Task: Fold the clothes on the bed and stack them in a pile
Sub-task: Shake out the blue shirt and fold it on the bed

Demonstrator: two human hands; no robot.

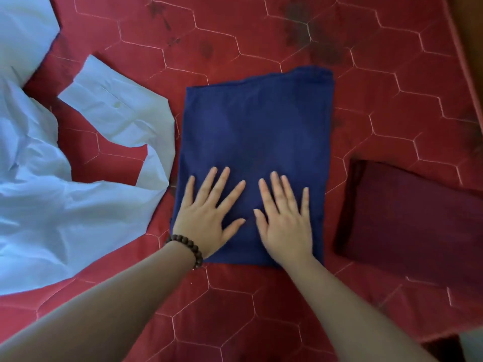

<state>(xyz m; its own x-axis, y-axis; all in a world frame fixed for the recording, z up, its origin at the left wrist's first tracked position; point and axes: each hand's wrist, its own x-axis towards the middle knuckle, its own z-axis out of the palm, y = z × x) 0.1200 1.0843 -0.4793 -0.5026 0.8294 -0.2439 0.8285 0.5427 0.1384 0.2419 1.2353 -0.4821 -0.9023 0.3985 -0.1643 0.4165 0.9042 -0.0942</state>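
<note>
Head view: both hands (flat, fingers spread) press blue garment (256,131).

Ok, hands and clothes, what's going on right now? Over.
Left hand and right hand flat on folded blue garment. Maroon garment folded. White shirt unfolded. Nothing blocking.

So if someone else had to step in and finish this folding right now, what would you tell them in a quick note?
Left hand and right hand: both open, pressed flat on the near half of the blue garment.
Blue garment: folded into a rectangle, mid-bed on the red quilt.
Dark maroon garment: folded, lying apart to the right.
White shirt: still unfolded and crumpled on the left.
Left to do: finish the blue one, fold the white shirt, stack all three in one pile.
</note>
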